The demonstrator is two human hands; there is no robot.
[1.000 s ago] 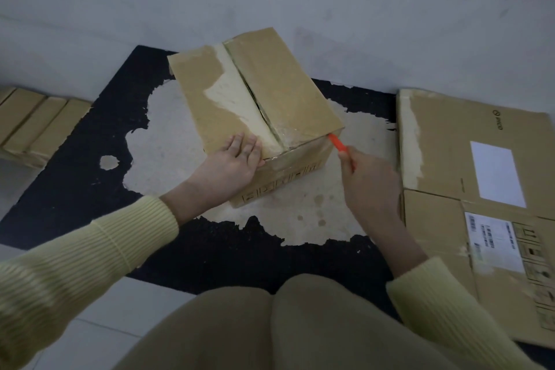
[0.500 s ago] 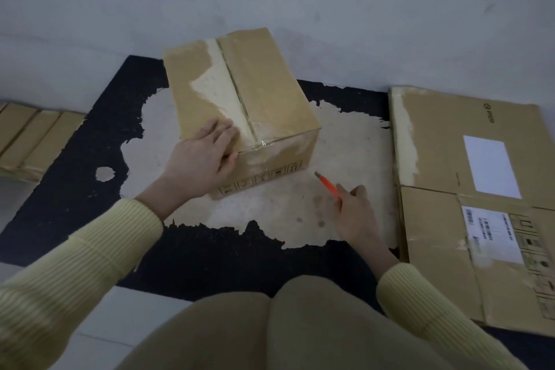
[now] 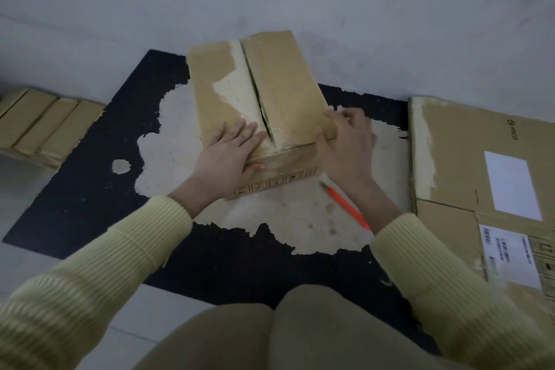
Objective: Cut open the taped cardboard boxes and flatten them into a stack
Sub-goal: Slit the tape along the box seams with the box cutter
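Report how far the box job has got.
Done: flattened cardboard lies at right, and the box has its top seam slit open; the orange cutter lies on the mat. In hand: the left hand presses the box top, the right hand grips its right edge. Left: opening, flattening and stacking it.

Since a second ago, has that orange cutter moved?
Yes. The orange cutter left the box corner and now lies nearer the person on the mat.
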